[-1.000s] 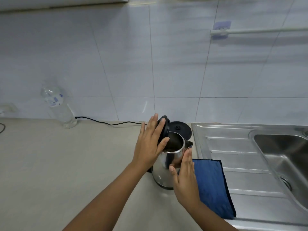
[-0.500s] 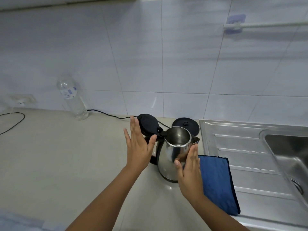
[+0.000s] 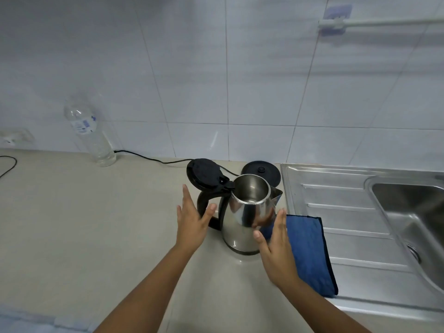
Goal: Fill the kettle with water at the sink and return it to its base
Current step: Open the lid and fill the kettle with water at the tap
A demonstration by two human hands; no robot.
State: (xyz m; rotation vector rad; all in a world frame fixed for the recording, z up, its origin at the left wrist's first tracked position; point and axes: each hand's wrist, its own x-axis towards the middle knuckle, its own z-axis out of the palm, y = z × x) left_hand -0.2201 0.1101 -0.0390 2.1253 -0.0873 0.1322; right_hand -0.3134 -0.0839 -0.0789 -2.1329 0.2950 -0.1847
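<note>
A steel kettle stands on the beige counter, off its round black base, which lies just behind it by the wall. The kettle's black lid is flipped open to the back left and the inside looks empty. My left hand is open with fingers spread, just left of the black handle, the thumb near it. My right hand is flat and open beside the kettle's right front, holding nothing. The steel sink basin lies at the far right.
A folded blue cloth lies on the edge of the steel drainboard, right of the kettle. A clear plastic bottle leans against the tiled wall at the left. A black power cord runs along the wall to the base.
My left hand pushed the lid open, then drew back off it to beside the handle. The lid now lies fully open. My right hand stays next to the kettle body.
</note>
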